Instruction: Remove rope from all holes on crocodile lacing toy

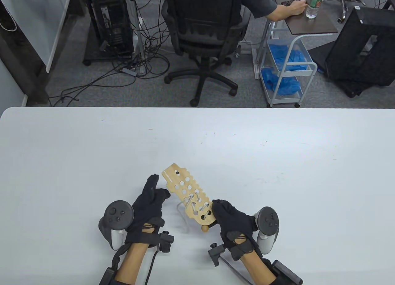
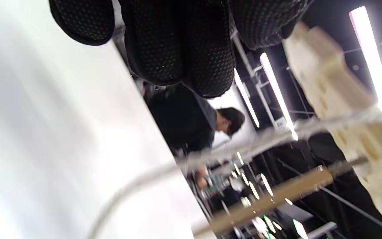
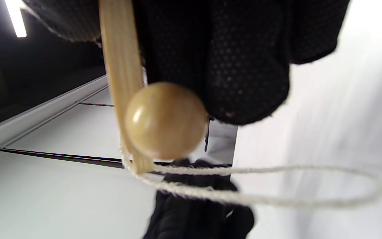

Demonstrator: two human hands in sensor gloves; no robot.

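Observation:
The wooden crocodile lacing board is held tilted above the white table, head end pointing up-left. White rope is laced through several holes near its tail, and a slack loop hangs down to the table. My right hand grips the tail end, with a wooden ball just below it. In the right wrist view the board is edge-on beside the ball, and the rope loop trails right. My left hand hovers left of the board with fingers relaxed and holding nothing.
Beyond the table's far edge a person sits in a black office chair. A metal cart with blue material stands at the back right, and a computer tower with cables at the back left.

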